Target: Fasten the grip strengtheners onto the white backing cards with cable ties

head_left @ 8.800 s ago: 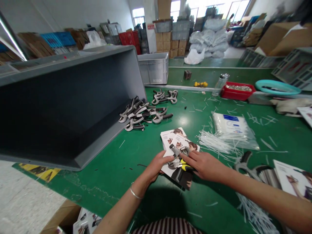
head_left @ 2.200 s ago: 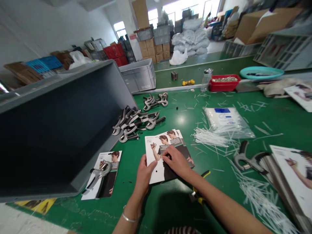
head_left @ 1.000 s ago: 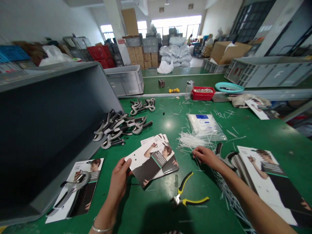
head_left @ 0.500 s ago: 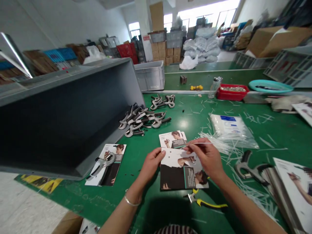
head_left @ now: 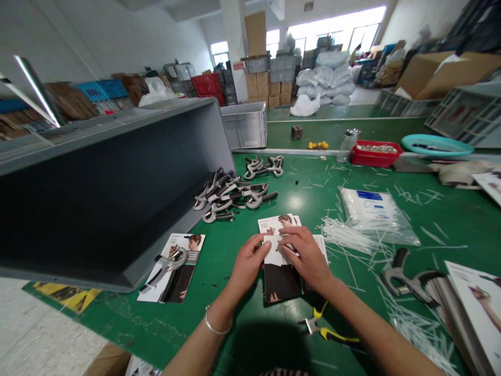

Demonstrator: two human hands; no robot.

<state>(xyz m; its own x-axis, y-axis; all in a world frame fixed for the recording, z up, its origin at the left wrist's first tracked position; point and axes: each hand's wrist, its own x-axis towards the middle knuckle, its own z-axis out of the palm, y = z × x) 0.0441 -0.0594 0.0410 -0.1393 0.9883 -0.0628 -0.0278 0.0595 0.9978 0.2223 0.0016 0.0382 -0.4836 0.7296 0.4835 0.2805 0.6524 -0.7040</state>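
Observation:
My left hand pinches the left edge of a printed card that lies on the green table in front of me. My right hand rests over the top of that card, fingertips pinched together on a thin white tie near the card's upper holes. More cards of the same kind lie just behind. A finished card with a grey hand gripper tied to it lies to the left, beside the big grey bin.
A pile of grey hand grippers lies behind the cards. White ties and a bag of them are on the right. Yellow-handled pliers lie under my right forearm. One gripper and a card stack are at far right.
My right hand fetched a white tie from the pile on the right and brought it down onto the card's top. The card now lies flat under both hands.

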